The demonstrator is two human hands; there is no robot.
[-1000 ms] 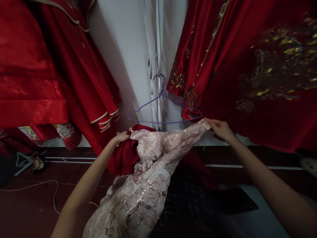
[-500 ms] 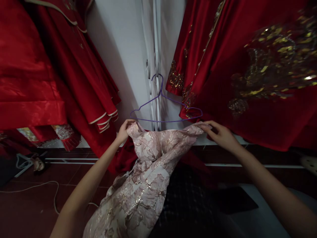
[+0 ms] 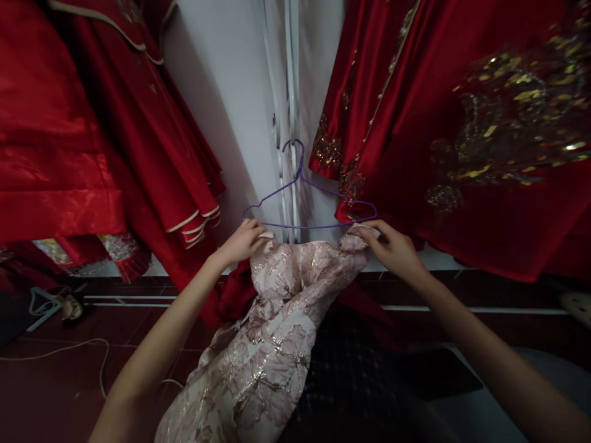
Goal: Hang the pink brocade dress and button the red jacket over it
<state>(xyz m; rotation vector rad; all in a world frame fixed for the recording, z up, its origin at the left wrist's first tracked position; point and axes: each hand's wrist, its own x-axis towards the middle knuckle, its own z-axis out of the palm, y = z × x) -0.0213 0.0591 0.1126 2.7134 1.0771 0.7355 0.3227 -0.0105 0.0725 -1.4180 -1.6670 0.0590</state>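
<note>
A pale pink dress (image 3: 281, 326) with shiny raised flowers hangs down between my arms toward my lap. My left hand (image 3: 244, 242) is closed on its left shoulder edge, fingers bent over the cloth. At the other shoulder, my right hand (image 3: 390, 249) pinches the fabric between thumb and fingers. Just above the neckline is a purple wire hanger (image 3: 300, 175), its hook up at a white upright pole. The hanger's lower bar runs close above the dress top; whether cloth and wire touch at the ends I cannot tell.
Red garments (image 3: 175, 154) with pale trim hang at the left. On the right hang red garments with gold sequins (image 3: 521, 117). The white pole (image 3: 290, 74) stands before a pale wall. A white cable (image 3: 104, 363) and a shoe (image 3: 71, 307) lie on the dark red floor.
Both hands have moved inward along the dress top. The left fingers now fold over the shoulder edge, and the right hand has drawn its shoulder closer to the middle. The hanger stays put.
</note>
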